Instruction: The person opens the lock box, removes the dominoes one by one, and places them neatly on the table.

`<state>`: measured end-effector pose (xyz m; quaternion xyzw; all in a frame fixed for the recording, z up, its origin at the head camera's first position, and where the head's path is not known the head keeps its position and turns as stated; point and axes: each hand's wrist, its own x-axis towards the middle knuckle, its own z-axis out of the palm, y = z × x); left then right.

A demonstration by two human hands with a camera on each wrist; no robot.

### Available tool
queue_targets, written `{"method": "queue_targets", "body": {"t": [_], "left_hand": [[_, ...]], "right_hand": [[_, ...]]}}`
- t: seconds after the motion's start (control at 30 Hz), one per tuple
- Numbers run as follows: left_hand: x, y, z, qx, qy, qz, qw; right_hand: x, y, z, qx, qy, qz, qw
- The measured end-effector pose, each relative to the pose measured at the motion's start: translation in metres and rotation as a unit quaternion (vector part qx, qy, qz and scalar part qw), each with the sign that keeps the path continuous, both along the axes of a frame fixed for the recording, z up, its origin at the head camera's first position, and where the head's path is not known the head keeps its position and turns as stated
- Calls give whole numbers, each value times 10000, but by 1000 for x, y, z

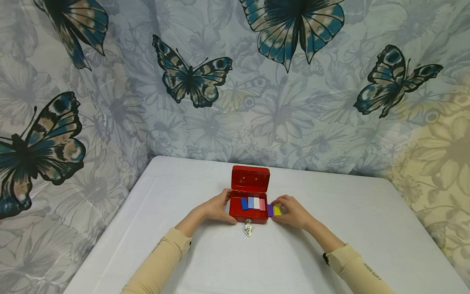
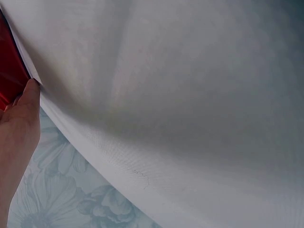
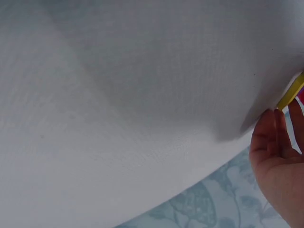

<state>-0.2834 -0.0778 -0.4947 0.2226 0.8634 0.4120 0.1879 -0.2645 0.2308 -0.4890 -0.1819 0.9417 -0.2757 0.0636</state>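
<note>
A small red metal cash box (image 1: 249, 219) stands on the white table with its lid (image 1: 250, 179) raised at the back. Inside it lie a dark blue block (image 1: 244, 204), a light blue block (image 1: 251, 203), a white block (image 1: 256, 203) and a pink block (image 1: 262, 204), most of them side by side. My left hand (image 1: 216, 208) grips the box's left side, thumb at the front corner and fingers farther back. Just outside the right wall, my right hand (image 1: 292, 212) pinches a yellow block (image 1: 277, 210) between thumb and fingers. A purple block (image 1: 270, 210) is beside the yellow one, against the box.
A silver latch with a key-like metal piece (image 1: 248, 228) hangs at the box's front. White cloth covers the table (image 1: 205, 261). Behind it and on both sides hang drapes (image 1: 279, 118) printed with flowers and butterflies.
</note>
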Motion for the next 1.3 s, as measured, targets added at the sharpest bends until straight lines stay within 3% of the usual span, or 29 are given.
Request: {"method": "queue_targets", "body": {"t": [0.87, 1.13, 1.3], "left_hand": [[-1, 0, -2, -83, 37, 11, 10000], [-1, 0, -2, -85, 42, 17, 10000], [-2, -1, -2, -80, 28, 10, 10000]], "right_hand": [[0, 10, 4, -238, -174, 56, 9995], [4, 11, 7, -749, 291, -193, 9966], [5, 10, 8, -948, -51, -641, 9934]]}}
